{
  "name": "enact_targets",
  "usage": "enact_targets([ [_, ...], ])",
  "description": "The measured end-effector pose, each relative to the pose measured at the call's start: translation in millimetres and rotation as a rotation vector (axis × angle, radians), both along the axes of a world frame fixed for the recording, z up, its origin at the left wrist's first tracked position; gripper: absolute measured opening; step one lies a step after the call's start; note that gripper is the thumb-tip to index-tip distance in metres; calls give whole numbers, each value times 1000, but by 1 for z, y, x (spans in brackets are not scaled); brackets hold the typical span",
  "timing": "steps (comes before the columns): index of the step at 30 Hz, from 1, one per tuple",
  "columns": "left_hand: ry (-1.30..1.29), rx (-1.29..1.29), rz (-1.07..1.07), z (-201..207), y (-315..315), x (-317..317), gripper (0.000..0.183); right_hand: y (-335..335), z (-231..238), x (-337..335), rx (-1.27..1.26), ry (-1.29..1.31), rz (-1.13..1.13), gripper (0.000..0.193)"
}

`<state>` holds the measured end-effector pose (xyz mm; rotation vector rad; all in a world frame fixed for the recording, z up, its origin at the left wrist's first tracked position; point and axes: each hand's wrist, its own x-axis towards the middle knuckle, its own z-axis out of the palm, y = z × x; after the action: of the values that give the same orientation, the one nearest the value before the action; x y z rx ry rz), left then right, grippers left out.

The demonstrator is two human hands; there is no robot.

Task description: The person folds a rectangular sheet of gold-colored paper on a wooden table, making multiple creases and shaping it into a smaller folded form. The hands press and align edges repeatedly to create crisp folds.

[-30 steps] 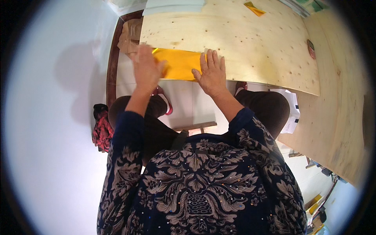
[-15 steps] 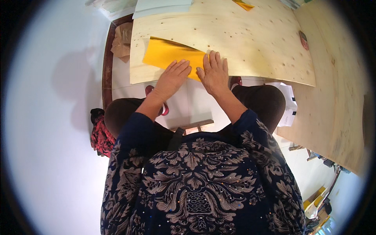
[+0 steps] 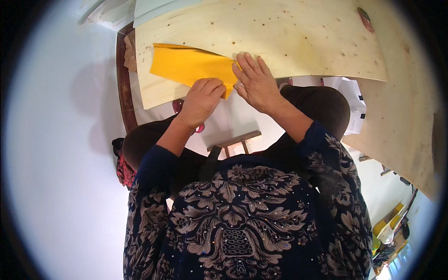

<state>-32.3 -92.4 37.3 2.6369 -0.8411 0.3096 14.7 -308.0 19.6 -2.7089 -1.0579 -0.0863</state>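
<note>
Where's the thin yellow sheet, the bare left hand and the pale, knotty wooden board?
Thin yellow sheet (image 3: pixel 189 65): head view, middle of its upper face.
Bare left hand (image 3: pixel 201 100): head view, back of the hand.
Pale, knotty wooden board (image 3: pixel 322 57): head view, bare surface toward its right end.

A smooth white wall (image 3: pixel 51 154) fills the left side, carrying a soft grey shadow (image 3: pixel 91 88). Near it runs a dark reddish-brown wooden strip (image 3: pixel 125 79). The pale plywood tabletop (image 3: pixel 303 44) is dotted with brown knots; another plywood surface (image 3: pixel 396 116) curves along the right. Brown wooden bars (image 3: pixel 247 137) show low over the pale floor (image 3: pixel 233 119).
</note>
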Motion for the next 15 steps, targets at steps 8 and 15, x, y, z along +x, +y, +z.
enact_targets([
  [8, 494, -481, 281, 14, 10, 26, 15, -24, 11, 21, 36, 44, 167, 52],
  [15, 963, -702, 506, 18, 26, 56, 15, -29, 14, 32, 179, 188, 156, 47],
])
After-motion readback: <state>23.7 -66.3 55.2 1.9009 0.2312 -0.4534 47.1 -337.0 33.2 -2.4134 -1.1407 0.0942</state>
